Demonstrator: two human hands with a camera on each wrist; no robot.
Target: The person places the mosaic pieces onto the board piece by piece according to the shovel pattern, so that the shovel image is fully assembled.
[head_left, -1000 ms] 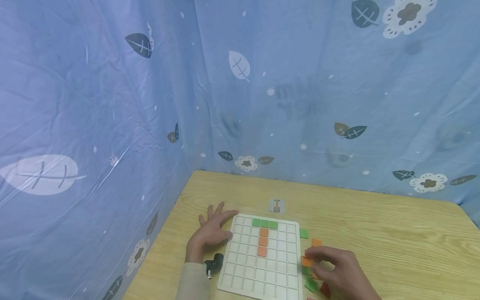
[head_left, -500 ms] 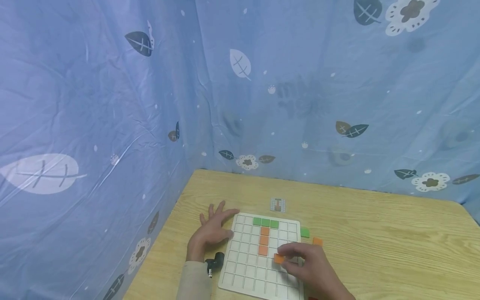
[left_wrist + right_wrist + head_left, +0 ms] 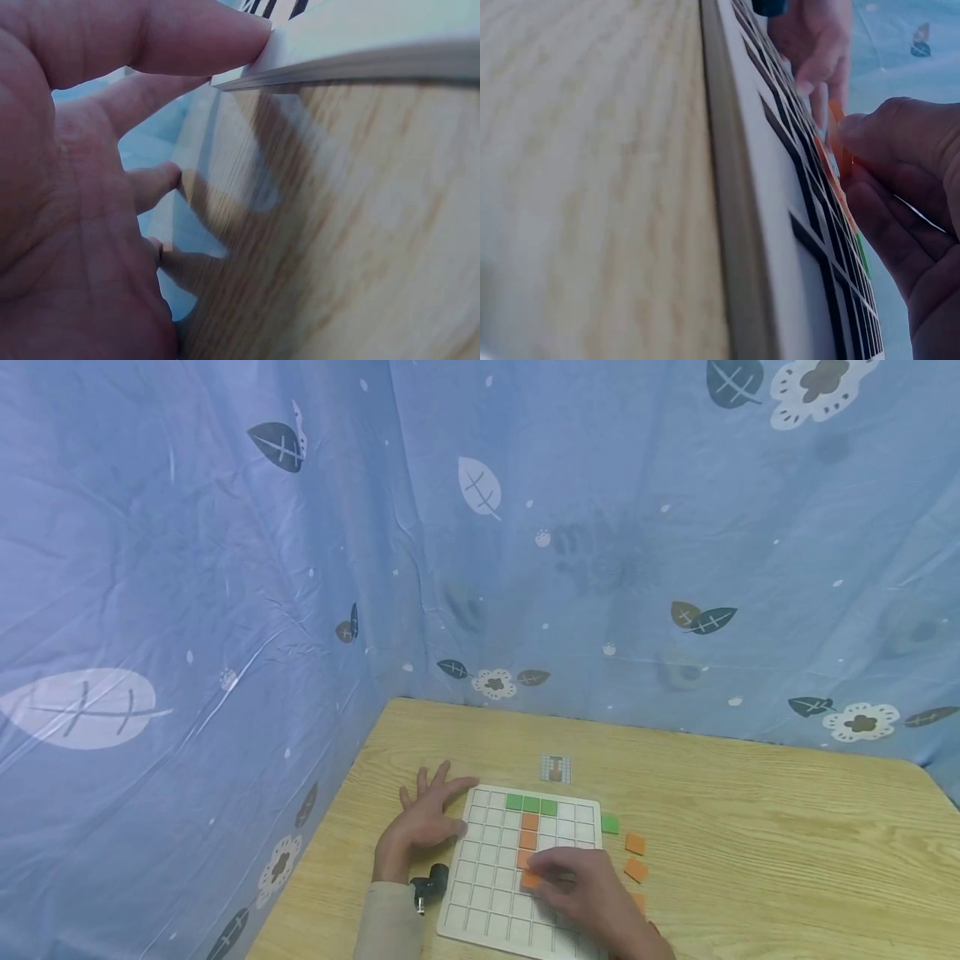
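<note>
A white grid board [image 3: 483,897] lies on the wooden table, with a row of green square tiles [image 3: 531,804] near its far edge and a column of orange tiles [image 3: 528,840] below the middle one. Between thumb and fingers my right hand [image 3: 588,889] pinches another orange tile [image 3: 531,880] at the column's near end; the right wrist view shows this held tile [image 3: 840,142] tilted at the board's surface. My left hand [image 3: 422,822] has its fingers spread, thumb and index finger touching the board's left edge, as the left wrist view also shows at the board edge [image 3: 360,64].
Loose orange tiles [image 3: 636,870] and a green tile [image 3: 610,824] lie right of the board, some partly behind my right hand. A small patterned card [image 3: 556,769] lies beyond the board. A black object [image 3: 431,885] sits by my left wrist. Blue printed curtains [image 3: 600,568] surround the table.
My right hand has moved left from the loose tiles onto the board, carrying an orange tile to the near end of the orange column. The left hand has stayed at the board's edge.
</note>
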